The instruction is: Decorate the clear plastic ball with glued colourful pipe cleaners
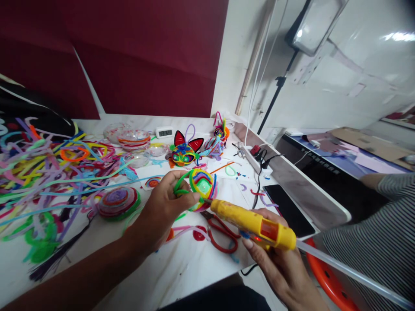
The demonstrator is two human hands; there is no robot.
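Fingers of my left hand (pixel 158 211) are closed around a rounded craft piece (pixel 204 185) covered in coiled, many-coloured pipe cleaners. A green pipe-cleaner loop sticks out of its left side. My right hand (pixel 282 270) grips a yellow hot glue gun (pixel 256 221) with a small red light lit on it. The gun's nozzle meets the lower right edge of the craft piece near my left thumb; whether it touches is hard to tell. A long clear glue stick (pixel 350 271) runs out of the back of the gun. Red-handled scissors (pixel 227 239) lie just below the piece.
Loose pipe cleaners (pixel 65 160) cover the table's left side. A coiled dome (pixel 118 202) lies beside my left forearm. Behind stand an eared pipe-cleaner figure (pixel 184 151), clear plastic shells (pixel 134 140) and a small clock (pixel 164 131). A phone (pixel 288 209) and power strip (pixel 257 162) are right; a striped-sleeved person (pixel 372 233) sits beyond.
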